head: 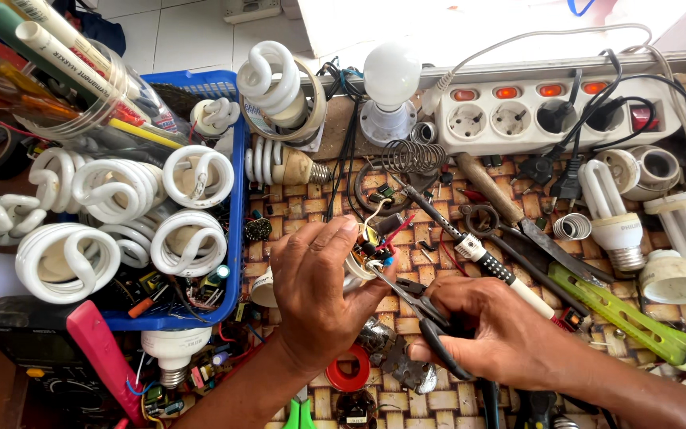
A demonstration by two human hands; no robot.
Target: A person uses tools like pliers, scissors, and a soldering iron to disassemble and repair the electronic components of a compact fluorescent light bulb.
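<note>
The left hand (pixel 315 298) is curled shut around the white base of an opened lamp (pixel 355 270), its fingers (pixel 335 238) wrapped over the top so that only the rim and a small circuit board with red, yellow and blue wires show beside the thumb. The right hand (pixel 490 326) is closed on the black handles of a pair of scissors (pixel 414 306), whose blades point up and left into the wires at the lamp's open end, touching or just short of them; which one I cannot tell.

Just below the left fingers a red ring of tape (pixel 348 372) lies on the woven counter (pixel 430 397), with crumpled metal bits beside it. Just above the right fingers a soldering iron with a white and black grip (pixel 478 254) lies slanted, and beyond that a wooden-handled tool (pixel 490 191) and a green-handled tool (pixel 629 318) that reaches off to the right.

Left of the left fingers stands a blue basket (pixel 236 199) heaped with white spiral lamp tubes (pixel 188 238), with a red-edged meter (pixel 49 349) near its lower corner.

Farther up, beyond both hands, a coiled spring (pixel 410 155) lies near a round white bulb (pixel 391 79) standing in its holder. To the right of it a white power strip (pixel 549 111) with lit orange switches carries black plugs, and more lamp parts (pixel 617 214) lie under it.
</note>
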